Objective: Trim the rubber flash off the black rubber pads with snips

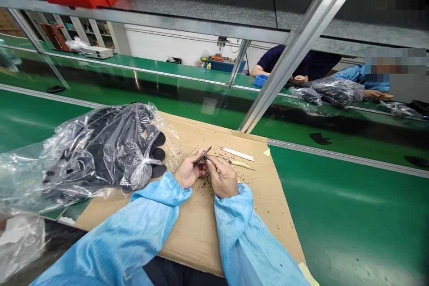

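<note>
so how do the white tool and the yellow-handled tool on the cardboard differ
The white tool looks slim and straight; the yellow-handled tool curves. The yellow-handled tool lies nearer the right hand, the white tool farther off. Both lie on the cardboard.

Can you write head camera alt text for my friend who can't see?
The left hand holds a small dark piece and the right hand touches it, over cardboard speckled with black bits. A clear bag of black discs lies at left.
</note>
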Demonstrator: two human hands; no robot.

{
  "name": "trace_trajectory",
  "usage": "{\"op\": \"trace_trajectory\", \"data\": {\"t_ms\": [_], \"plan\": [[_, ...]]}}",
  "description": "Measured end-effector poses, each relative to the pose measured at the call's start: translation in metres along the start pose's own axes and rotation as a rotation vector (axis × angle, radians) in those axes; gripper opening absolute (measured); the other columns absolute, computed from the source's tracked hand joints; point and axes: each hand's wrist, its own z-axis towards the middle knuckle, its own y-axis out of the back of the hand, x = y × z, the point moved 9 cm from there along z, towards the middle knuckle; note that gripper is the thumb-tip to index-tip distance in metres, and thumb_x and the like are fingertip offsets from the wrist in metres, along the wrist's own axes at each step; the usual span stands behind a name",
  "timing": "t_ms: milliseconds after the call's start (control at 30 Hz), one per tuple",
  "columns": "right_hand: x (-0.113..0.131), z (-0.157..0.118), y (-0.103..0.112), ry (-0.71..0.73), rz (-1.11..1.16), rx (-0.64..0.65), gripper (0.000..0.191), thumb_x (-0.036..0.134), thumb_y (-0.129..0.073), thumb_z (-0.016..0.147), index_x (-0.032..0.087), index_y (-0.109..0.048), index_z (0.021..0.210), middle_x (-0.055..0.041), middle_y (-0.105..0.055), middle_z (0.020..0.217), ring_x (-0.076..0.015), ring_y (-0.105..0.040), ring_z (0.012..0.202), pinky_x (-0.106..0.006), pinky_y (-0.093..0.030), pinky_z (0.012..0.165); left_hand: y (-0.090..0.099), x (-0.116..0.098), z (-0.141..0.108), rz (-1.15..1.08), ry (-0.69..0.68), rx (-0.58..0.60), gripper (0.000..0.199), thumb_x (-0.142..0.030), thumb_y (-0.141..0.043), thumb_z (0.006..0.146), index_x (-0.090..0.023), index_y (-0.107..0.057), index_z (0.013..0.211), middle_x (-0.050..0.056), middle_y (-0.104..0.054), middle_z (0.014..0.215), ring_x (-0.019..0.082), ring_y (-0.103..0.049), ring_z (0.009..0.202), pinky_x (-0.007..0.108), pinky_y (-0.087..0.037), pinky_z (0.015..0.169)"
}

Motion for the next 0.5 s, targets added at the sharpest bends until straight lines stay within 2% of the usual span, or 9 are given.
{"op": "trace_trajectory", "data": {"t_ms": [233, 500], "plan": [[0.0071, -0.0011, 0.0006, 0.040, -0.045, -0.003, 0.025, 0.025, -0.049, 0.094, 0.021, -0.071, 0.105, -0.0061, -0.072, 0.095, -0.0171, -0.068, 0.084, -0.029, -0.056, 0.077, -0.0010, 0.0042, 0.0006, 0.010, 0.013, 0.017, 0.043, -0.045, -0.081, 0.062, -0.014, -0.065, 0.087, 0.000, -0.058, 0.071, 0.009, -0.050, 0.056, 0.021, -0.036, 0.047], [0.0083, -0.0006, 0.0033, 0.022, -0.092, -0.011, 0.025, 0.025, -0.049, 0.094, 0.021, -0.072, 0.104, -0.0061, -0.073, 0.093, -0.0181, -0.069, 0.083, -0.030, -0.057, 0.077, -0.0040, -0.0007, -0.0030, 0.079, -0.045, 0.028, 0.043, -0.045, -0.081, 0.063, -0.015, -0.062, 0.087, 0.000, -0.057, 0.069, 0.009, -0.050, 0.057, 0.021, -0.039, 0.049]]}}
